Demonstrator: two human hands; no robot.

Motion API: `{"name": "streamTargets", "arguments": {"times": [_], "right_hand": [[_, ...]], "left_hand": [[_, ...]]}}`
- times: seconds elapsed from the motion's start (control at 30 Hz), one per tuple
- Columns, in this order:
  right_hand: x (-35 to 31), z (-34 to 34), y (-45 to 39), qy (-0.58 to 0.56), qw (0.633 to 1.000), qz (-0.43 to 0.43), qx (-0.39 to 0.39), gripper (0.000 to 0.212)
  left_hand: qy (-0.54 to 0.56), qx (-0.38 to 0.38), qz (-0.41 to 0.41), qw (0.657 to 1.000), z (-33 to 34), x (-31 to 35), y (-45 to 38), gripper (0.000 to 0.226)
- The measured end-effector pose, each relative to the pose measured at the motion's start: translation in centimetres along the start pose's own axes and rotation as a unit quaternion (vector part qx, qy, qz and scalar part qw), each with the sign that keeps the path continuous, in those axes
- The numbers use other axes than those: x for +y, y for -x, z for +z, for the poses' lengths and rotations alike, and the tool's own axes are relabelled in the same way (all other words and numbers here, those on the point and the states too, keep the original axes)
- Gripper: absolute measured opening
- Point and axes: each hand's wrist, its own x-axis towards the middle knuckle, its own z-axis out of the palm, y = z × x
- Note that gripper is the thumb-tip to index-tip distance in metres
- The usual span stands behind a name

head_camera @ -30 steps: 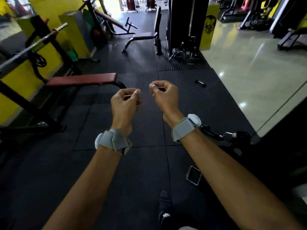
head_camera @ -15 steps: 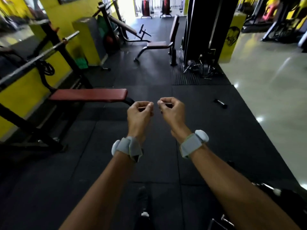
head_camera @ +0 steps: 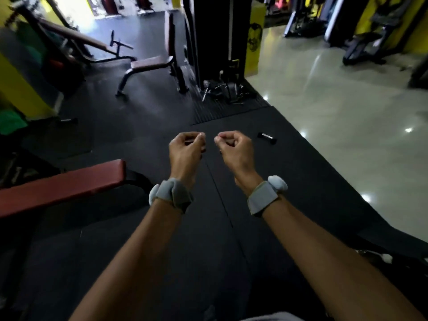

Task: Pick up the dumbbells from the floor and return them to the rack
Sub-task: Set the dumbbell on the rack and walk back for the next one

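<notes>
Beyond both curled, empty hands (head_camera: 209, 149), a dumbbell (head_camera: 267, 138) lies near a red bench (head_camera: 62, 186).

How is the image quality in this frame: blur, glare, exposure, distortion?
Head view: motion blur smears the outer edges while the left hand, right hand and small dumbbell stay fairly sharp; the black mat is underexposed; ceiling lights glare on the glossy pale floor; wide-angle distortion stretches the forearms.
</notes>
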Motion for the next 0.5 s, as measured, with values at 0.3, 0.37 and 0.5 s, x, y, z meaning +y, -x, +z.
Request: {"name": "streamTargets", "arguments": {"times": [0.3,0.37,0.5], "right_hand": [[3.8,3.4,-18.5,-0.017,0.999,0.018,0.044,0.006],[4.0,4.0,-21.6,-0.018,0.999,0.019,0.045,0.005],[4.4,5.2,-32.2,-0.022,0.998,0.033,0.047,0.006]], "left_hand": [[-0.018,-0.070,-0.019,0.997,8.2,-1.9,-17.4,0.019],[-0.019,-0.072,-0.022,0.997,9.7,-1.6,-20.0,0.018],[-0.042,-0.077,-0.019,0.996,14.6,-0.7,-29.7,0.017]]}}
